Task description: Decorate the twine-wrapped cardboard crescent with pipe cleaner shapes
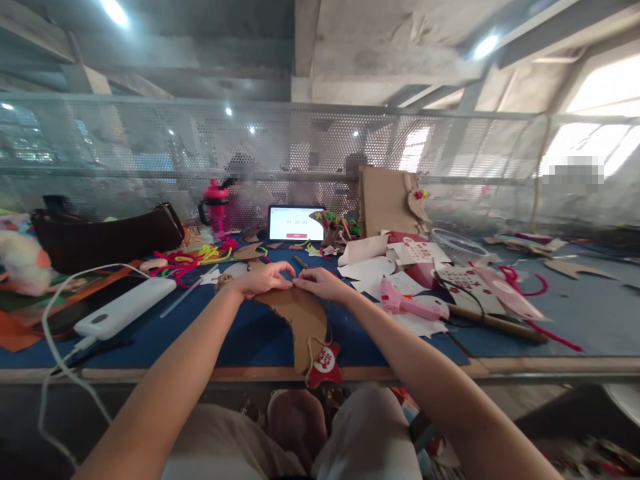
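Observation:
A curved brown cardboard cutout (300,323) lies at the front of the blue-topped table, its narrow end near the edge. A red tag (325,367) with a white round print hangs from its lower end on a loop of string. My left hand (265,279) is closed at the cutout's upper edge, thumb and fingers pinched. Opposite it, my right hand (323,284) pinches the same edge, and the fingertips of both hands nearly meet. Anything small between the fingertips is hidden. A bundle of twine (223,281) is beside my left wrist.
To the right are a pink glue gun (407,303), white and red paper pieces (367,268) and a wooden stick (500,323). On the left lie a white power bank (125,310) with a cable and bright cords (185,267). Behind stand a tablet (296,230) and a pink bottle (216,207).

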Tool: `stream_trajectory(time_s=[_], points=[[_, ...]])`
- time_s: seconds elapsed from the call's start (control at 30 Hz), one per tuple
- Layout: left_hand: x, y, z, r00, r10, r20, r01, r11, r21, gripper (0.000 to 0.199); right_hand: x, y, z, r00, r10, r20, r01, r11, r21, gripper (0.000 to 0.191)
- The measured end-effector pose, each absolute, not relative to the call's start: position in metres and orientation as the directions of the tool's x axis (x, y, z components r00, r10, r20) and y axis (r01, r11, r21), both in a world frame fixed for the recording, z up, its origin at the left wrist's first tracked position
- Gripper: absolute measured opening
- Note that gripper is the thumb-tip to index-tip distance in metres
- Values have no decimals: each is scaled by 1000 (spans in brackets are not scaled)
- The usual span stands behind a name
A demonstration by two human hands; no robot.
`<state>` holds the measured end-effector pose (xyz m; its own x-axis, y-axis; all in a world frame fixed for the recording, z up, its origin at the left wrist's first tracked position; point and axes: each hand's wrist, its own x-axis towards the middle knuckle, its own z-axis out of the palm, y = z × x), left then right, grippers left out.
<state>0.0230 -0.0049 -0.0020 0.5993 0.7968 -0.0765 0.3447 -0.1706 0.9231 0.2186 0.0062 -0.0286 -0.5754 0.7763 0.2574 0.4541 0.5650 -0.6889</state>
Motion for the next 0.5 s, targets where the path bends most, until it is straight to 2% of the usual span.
stream_trajectory(time_s=[0.3,0.5], points=[[21,-2,-4,592,804,-51,415,-250,875,34,214,5,-37,-525,818,237,378,473,-796,35],[21,-2,-6,577,816,-42,368,-214,905,36,213,-2,-36,-528,802,281,287,480,-829,24]])
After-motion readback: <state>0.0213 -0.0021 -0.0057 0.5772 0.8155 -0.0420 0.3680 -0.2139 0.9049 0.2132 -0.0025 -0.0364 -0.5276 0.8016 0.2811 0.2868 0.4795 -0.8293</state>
